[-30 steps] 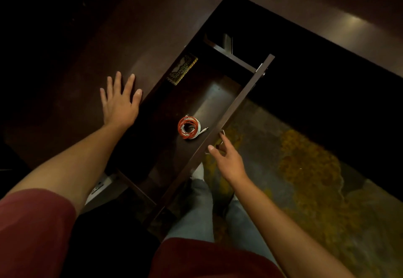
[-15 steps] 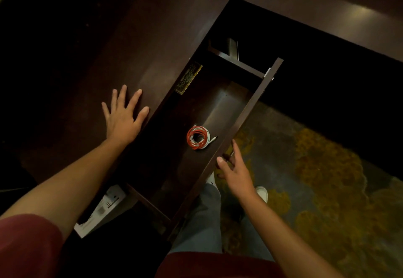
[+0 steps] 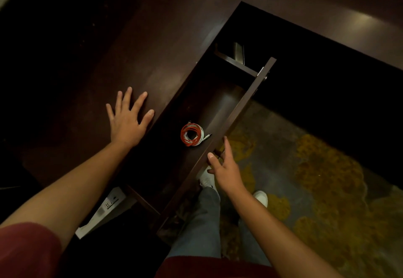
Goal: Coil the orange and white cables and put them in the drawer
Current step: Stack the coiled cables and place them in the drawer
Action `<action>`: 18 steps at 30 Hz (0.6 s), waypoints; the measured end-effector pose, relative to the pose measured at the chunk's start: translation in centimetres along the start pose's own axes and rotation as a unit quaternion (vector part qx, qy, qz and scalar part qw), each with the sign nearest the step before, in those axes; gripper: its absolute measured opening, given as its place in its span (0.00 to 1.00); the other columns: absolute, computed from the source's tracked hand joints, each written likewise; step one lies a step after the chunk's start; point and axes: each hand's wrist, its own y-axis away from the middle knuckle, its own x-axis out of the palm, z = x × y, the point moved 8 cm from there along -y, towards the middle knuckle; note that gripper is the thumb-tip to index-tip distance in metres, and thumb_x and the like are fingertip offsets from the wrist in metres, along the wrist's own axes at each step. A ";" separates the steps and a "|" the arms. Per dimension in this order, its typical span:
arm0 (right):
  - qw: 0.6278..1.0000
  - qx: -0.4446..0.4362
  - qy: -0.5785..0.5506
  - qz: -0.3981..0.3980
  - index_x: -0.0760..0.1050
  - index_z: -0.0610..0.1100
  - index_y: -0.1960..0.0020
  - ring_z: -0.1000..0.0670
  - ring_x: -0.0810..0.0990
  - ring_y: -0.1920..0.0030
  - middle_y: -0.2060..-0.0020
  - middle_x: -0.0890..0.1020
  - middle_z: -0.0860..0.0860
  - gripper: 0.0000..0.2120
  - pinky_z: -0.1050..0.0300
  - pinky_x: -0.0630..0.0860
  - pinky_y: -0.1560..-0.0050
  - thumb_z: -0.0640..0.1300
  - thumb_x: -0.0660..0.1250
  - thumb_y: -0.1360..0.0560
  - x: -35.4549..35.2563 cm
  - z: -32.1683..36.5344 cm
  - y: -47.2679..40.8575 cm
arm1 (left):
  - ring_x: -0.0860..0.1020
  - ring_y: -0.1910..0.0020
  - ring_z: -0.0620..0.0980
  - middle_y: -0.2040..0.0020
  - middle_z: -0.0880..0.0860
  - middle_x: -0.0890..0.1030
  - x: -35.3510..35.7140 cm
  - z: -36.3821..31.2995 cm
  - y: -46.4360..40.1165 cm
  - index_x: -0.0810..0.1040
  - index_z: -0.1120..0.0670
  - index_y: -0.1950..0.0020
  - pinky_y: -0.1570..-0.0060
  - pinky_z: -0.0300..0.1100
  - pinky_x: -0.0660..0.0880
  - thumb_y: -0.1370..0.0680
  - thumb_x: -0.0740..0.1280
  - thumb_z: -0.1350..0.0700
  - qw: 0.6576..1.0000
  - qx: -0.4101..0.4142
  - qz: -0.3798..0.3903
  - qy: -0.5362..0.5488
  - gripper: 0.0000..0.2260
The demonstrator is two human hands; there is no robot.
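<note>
Head view looks down on an open drawer [image 3: 220, 112] pulled out from a dark desk [image 3: 165, 55]. Orange and white cables [image 3: 192, 134] lie coiled together on the drawer floor, near its front wall, with a white plug end sticking out toward that wall. Left hand [image 3: 127, 120] rests flat on the desk top beside the drawer, fingers spread and straight, holding nothing. Right hand [image 3: 225, 168] is at the drawer front [image 3: 237, 114], fingers extended and relaxed against its outer face, thumb near the top edge; it grips nothing that I can make out, though a small handle may sit under the fingers, too dark to tell.

Coiling and stowing look finished, so the step in hand seems to be closing the drawer. That calls for a steady push on the front while the left hand braces the desk, keeping the plug end clear of the gap.

A white device [image 3: 102, 210] lies below the desk edge with dark markings, too small to read. No brand or legible writing elsewhere
</note>
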 end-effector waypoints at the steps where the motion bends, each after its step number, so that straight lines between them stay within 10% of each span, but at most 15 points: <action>1: 1.000 -0.001 -0.001 0.002 0.47 0.72 0.23 0.51 0.75 0.30 0.28 0.72 0.57 0.38 0.40 0.76 0.33 0.63 0.67 0.24 0.3 0.1 -0.2 | 0.45 0.18 0.55 0.17 0.52 0.50 0.0 0.0 0.0 0.56 0.40 0.20 0.23 0.66 0.44 0.18 0.52 0.34 1.000 0.001 -0.002 0.002 0.28; 9: 1.000 -0.006 -0.004 -0.008 0.46 0.73 0.25 0.47 0.73 0.27 0.25 0.71 0.48 0.40 0.39 0.76 0.33 0.70 0.64 0.30 2.3 1.1 -1.7 | 0.46 0.18 0.55 0.17 0.52 0.52 -0.3 -0.1 0.1 0.57 0.39 0.20 0.23 0.66 0.44 0.18 0.54 0.35 1.000 0.002 -0.016 0.014 0.27; 13: 1.000 0.001 0.006 -0.021 0.49 0.71 0.23 0.34 0.81 0.42 0.38 0.77 0.31 0.41 0.32 0.80 0.45 0.71 0.63 0.31 3.1 1.0 -2.5 | 0.46 0.18 0.55 0.17 0.52 0.52 -0.3 -0.1 0.1 0.58 0.39 0.20 0.23 0.66 0.44 0.18 0.53 0.34 1.000 0.004 -0.016 0.010 0.27; 18: 1.000 -0.017 0.002 -0.008 0.46 0.82 0.29 0.43 0.75 0.29 0.25 0.71 0.47 0.39 0.38 0.77 0.35 0.77 0.64 0.33 4.5 2.2 -3.3 | 0.46 0.18 0.55 0.17 0.52 0.51 -0.3 0.0 0.0 0.56 0.38 0.20 0.23 0.66 0.45 0.19 0.52 0.33 1.000 0.006 -0.017 0.009 0.27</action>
